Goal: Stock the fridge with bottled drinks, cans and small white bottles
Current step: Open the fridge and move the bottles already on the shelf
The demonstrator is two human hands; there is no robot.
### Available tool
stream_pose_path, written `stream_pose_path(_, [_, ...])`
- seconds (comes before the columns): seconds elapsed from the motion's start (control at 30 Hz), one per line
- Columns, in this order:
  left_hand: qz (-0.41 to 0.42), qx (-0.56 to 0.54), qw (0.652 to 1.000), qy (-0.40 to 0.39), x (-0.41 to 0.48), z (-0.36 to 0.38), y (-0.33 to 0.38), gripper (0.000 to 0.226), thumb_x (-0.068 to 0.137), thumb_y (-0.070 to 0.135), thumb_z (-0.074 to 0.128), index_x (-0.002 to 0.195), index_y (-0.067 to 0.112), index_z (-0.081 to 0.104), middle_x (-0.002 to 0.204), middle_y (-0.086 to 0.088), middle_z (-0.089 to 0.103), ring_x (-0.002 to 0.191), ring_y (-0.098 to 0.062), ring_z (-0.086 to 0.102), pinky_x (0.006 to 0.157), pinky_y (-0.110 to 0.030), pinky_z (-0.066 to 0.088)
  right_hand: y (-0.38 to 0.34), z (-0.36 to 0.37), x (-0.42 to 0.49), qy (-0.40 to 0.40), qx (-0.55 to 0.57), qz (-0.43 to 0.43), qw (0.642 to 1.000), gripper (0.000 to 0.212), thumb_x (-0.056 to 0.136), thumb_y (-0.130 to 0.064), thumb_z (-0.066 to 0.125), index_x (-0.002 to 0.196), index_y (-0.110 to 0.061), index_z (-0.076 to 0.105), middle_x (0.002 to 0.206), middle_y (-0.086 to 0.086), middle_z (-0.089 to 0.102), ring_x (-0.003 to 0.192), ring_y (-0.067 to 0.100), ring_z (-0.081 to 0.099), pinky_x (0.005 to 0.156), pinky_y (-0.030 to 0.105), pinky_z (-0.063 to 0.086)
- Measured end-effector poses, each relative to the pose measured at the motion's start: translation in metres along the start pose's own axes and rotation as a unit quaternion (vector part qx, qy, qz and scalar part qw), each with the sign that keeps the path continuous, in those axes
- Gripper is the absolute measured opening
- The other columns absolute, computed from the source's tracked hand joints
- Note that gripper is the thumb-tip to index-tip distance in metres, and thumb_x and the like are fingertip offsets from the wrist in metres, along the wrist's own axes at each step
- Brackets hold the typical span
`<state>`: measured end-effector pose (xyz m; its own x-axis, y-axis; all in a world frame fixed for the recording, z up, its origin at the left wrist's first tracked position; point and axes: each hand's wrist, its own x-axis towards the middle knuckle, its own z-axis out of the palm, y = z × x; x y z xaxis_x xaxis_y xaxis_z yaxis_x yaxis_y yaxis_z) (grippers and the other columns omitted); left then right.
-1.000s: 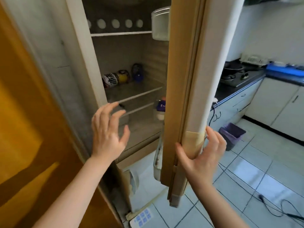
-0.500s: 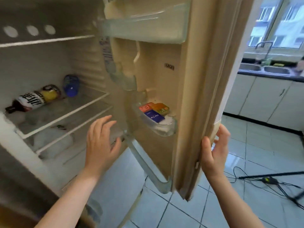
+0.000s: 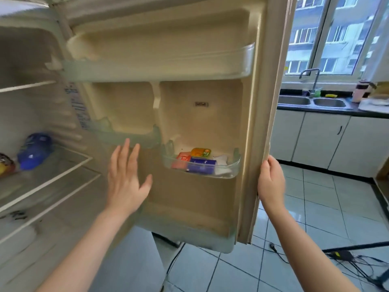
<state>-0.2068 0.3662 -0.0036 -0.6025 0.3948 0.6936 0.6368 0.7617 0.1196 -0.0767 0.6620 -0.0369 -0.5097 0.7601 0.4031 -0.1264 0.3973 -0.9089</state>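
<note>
Now the door (image 3: 200, 114) stood wide open, swung well past where it had been a second before, when only a narrow gap showed; its whole inner face was turned toward the camera. The right hand (image 3: 271, 182) gripped the door's outer edge, fingers curled round it. The left hand (image 3: 126, 180) hung before the door's lower half, fingers straight and slightly spread, holding nothing; whether it touched the door could not be told. With the fridge (image 3: 25, 114) open, stocking could probably begin, though neither hand carried a drink and none waiting to be loaded was in view. Inside, a blue bottle (image 3: 34, 150) lay on its side toward the back of the shelf (image 3: 63, 171), with a second one (image 3: 5, 165) cut off by the frame's left edge. The shelf's front looked bare, as did the door's long top rack (image 3: 160, 68) and left bin (image 3: 126, 140). The right bin (image 3: 235, 165) held small packets (image 3: 200, 163). Cables (image 3: 345, 257) lay on the floor (image 3: 315, 207) near the door's lower outer corner, a likely trip hazard.
</note>
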Motion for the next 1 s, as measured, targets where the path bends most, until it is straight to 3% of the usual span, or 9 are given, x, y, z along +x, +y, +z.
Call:
stream_pose_path(0.07, [-0.013, 0.021, 1.0, 0.009, 0.02, 0.017, 0.004, 0.079, 0.078, 0.025, 0.07, 0.143, 0.001, 0.031, 0.152, -0.024, 0.023, 0.139, -0.043, 0.018, 0.11, -0.058, 0.022, 0.004, 0.004, 0.018, -0.001, -0.006, -0.004, 1.0, 0.03, 0.096, -0.03, 0.037, 0.12, -0.027, 0.053, 0.109, -0.011, 0.06, 0.1, 0.01, 0.055, 0.087, 0.034, 0.045])
stream_pose_path(0.13, [-0.008, 0.037, 0.999, 0.032, 0.035, 0.033, 0.008, 0.077, 0.076, 0.023, 0.071, 0.139, 0.002, 0.03, 0.147, -0.029, 0.026, 0.136, -0.049, 0.021, 0.107, -0.062, 0.023, 0.007, 0.008, 0.031, 0.007, -0.033, -0.044, 0.998, 0.041, 0.094, -0.029, 0.042, 0.134, -0.02, 0.044, 0.122, -0.012, 0.052, 0.112, 0.006, 0.049, 0.096, 0.03, 0.041])
stream_pose_path(0.23, [-0.028, 0.041, 0.996, 0.074, 0.052, 0.049, 0.008, 0.066, 0.079, 0.035, 0.051, 0.135, 0.006, 0.031, 0.146, -0.03, 0.026, 0.135, -0.051, 0.02, 0.109, -0.061, 0.018, 0.004, 0.02, 0.045, 0.017, -0.089, -0.183, 0.979, 0.045, 0.091, -0.028, 0.045, 0.132, -0.011, 0.044, 0.128, 0.0, 0.049, 0.12, 0.013, 0.044, 0.104, 0.024, 0.033])
stream_pose_path(0.33, [-0.064, 0.036, 0.994, 0.083, 0.064, 0.056, 0.002, 0.066, 0.079, 0.038, 0.048, 0.137, 0.011, 0.029, 0.15, -0.024, 0.022, 0.138, -0.047, 0.017, 0.11, -0.061, 0.015, 0.001, 0.044, 0.056, -0.01, -0.155, -0.298, 0.942, 0.04, 0.088, -0.03, 0.047, 0.119, -0.008, 0.058, 0.126, 0.009, 0.054, 0.125, 0.026, 0.041, 0.106, 0.023, 0.027])
stream_pose_path(0.43, [-0.064, 0.07, 0.993, 0.07, 0.071, 0.06, -0.009, 0.069, 0.079, 0.037, 0.052, 0.139, 0.016, 0.026, 0.153, -0.018, 0.019, 0.141, -0.043, 0.014, 0.109, -0.064, 0.015, 0.005, 0.069, 0.071, -0.012, -0.226, -0.291, 0.929, 0.035, 0.082, -0.026, 0.056, 0.111, -0.008, 0.065, 0.124, 0.014, 0.057, 0.13, 0.041, 0.036, 0.107, 0.046, 0.03])
stream_pose_path(0.53, [-0.081, 0.089, 0.989, 0.084, 0.077, 0.061, -0.021, 0.069, 0.079, 0.03, 0.061, 0.139, 0.017, 0.029, 0.153, -0.018, 0.019, 0.14, -0.042, 0.015, 0.107, -0.066, 0.015, 0.012, 0.087, 0.088, 0.023, -0.267, -0.277, 0.923, 0.036, 0.076, -0.018, 0.062, 0.109, -0.004, 0.066, 0.127, 0.022, 0.055, 0.128, 0.047, 0.04, 0.101, 0.058, 0.035])
stream_pose_path(0.7, [-0.076, 0.096, 0.99, 0.065, 0.086, 0.063, -0.027, 0.072, 0.079, 0.016, 0.067, 0.141, 0.02, 0.031, 0.15, -0.015, 0.024, 0.139, -0.041, 0.017, 0.107, -0.066, 0.015, 0.018, 0.114, 0.105, 0.003, -0.31, -0.265, 0.913, 0.055, 0.07, -0.014, 0.071, 0.122, -0.001, 0.059, 0.132, 0.027, 0.049, 0.126, 0.05, 0.041, 0.101, 0.059, 0.034])
stream_pose_path(0.87, [-0.055, 0.081, 0.994, 0.046, 0.099, 0.059, -0.026, 0.065, 0.079, 0.015, 0.06, 0.14, 0.008, 0.035, 0.141, -0.018, 0.036, 0.132, -0.042, 0.026, 0.107, -0.06, 0.026, 0.022, 0.146, 0.119, -0.083, -0.356, -0.267, 0.892, 0.065, 0.075, -0.019, 0.065, 0.136, -0.004, 0.046, 0.143, 0.019, 0.042, 0.137, 0.043, 0.029, 0.107, 0.058, 0.027])
stream_pose_path(1.0, [-0.057, 0.084, 0.995, 0.01, 0.103, 0.06, -0.025, 0.072, 0.08, 0.013, 0.066, 0.143, 0.008, 0.031, 0.148, -0.013, 0.033, 0.136, -0.036, 0.023, 0.11, -0.059, 0.024, 0.031, 0.155, 0.144, -0.109, -0.383, -0.256, 0.881, 0.066, 0.077, -0.018, 0.059, 0.141, -0.01, 0.04, 0.149, 0.012, 0.036, 0.142, 0.035, 0.021, 0.111, 0.056, 0.016])
